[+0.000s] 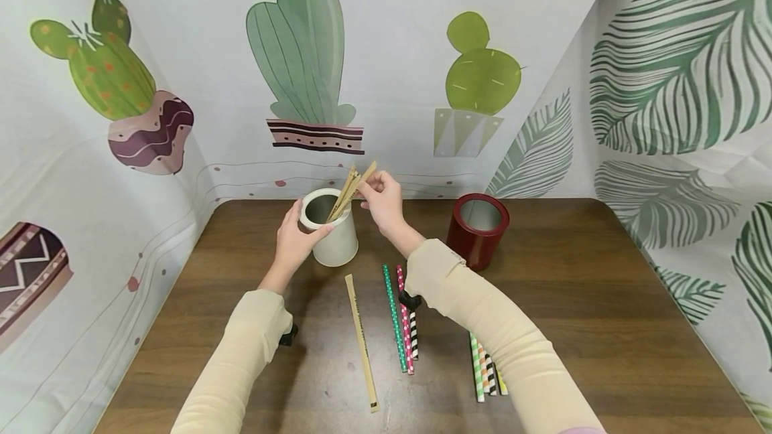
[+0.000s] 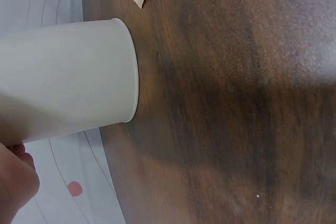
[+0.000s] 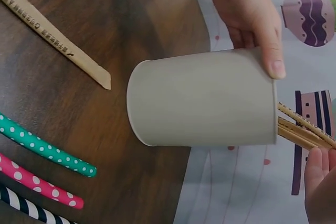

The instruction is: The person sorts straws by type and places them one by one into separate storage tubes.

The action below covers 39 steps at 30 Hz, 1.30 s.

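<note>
My left hand (image 1: 293, 244) grips a white canister (image 1: 335, 244) by its rim, the thumb across the near side and the fingers at the left. The canister stands upright at the back of the table. Over its mouth, my right hand (image 1: 384, 201) pinches several brown paper-wrapped straws (image 1: 346, 197), which lean right with their lower ends inside. In the right wrist view, the wrapped straws (image 3: 300, 130) stick out of the canister (image 3: 205, 100) beside my right fingertips (image 3: 315, 167). The lower ends of these straws are hidden by the canister wall.
One wrapped straw (image 1: 362, 343) lies on the wooden table (image 1: 241, 394). To its right lie a green dotted straw (image 1: 395, 320), a pink dotted straw (image 1: 405, 333) and a black-striped straw (image 1: 413, 337). Several striped straws (image 1: 478, 370) lie partly under my right sleeve. A red canister (image 1: 476, 240) stands back right.
</note>
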Tool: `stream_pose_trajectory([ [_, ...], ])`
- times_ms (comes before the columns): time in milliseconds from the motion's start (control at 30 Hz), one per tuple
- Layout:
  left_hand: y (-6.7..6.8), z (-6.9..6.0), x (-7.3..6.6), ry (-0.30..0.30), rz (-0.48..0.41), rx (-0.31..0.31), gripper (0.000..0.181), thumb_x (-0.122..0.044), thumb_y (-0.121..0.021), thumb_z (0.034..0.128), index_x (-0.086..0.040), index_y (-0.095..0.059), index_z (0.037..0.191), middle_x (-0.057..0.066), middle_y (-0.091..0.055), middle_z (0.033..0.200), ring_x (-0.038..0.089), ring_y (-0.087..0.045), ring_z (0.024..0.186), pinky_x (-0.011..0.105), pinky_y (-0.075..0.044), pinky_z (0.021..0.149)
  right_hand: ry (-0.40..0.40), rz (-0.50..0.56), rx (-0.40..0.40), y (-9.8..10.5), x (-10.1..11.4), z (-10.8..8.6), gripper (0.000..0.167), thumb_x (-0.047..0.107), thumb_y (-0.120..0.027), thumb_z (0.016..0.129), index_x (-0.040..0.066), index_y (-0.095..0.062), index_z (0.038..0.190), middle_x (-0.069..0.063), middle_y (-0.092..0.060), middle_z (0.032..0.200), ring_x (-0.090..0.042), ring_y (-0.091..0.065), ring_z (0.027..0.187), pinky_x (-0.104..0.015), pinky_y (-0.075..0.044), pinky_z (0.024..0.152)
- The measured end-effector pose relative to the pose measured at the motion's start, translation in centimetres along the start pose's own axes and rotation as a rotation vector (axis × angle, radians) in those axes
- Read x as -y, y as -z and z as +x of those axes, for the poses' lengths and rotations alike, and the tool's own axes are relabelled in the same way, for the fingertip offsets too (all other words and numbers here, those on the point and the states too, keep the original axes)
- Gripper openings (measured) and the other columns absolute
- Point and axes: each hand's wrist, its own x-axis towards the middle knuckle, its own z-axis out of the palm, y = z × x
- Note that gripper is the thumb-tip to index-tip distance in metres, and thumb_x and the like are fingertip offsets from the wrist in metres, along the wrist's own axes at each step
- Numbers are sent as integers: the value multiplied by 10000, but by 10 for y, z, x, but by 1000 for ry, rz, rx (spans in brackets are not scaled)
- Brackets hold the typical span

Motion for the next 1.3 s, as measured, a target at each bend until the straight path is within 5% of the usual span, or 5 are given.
stream_pose_trajectory([
  [200,0,0,0,-9,-2,-3,920,-452,-697,692,-50,-251,1389,126,-264,1435,315,-260,1307,486,-236,1039,57,-49,23,-2,-13,1,78,80,-583,817,13,-544,807,-107,-614,704,-145,-610,626,-288,-526,562],
  [667,-2,0,0,-25,-3,-22,924,-455,-701,686,-41,-261,1385,133,-274,1431,316,-268,1303,484,-243,1036,41,-397,62,-9,-17,-8,105,153,-593,821,49,-587,840,-103,-666,768,-95,-601,617,-147,-415,552],
  [967,-2,1,0,-23,9,-19,921,-454,-700,686,-37,-264,1383,146,-279,1425,330,-280,1294,487,-252,1029,-39,-275,164,0,-22,-11,173,149,-603,821,11,-566,918,-143,-630,806,-359,-620,755,-291,-514,568],
  [1300,-2,1,1,-28,10,-33,909,-446,-704,684,-36,-280,1375,157,-300,1410,334,-310,1276,478,-276,1018,-205,-233,269,10,-39,-23,299,137,-620,818,-28,-516,1044,-112,-597,834,-396,-614,811,-320,-533,554],
])
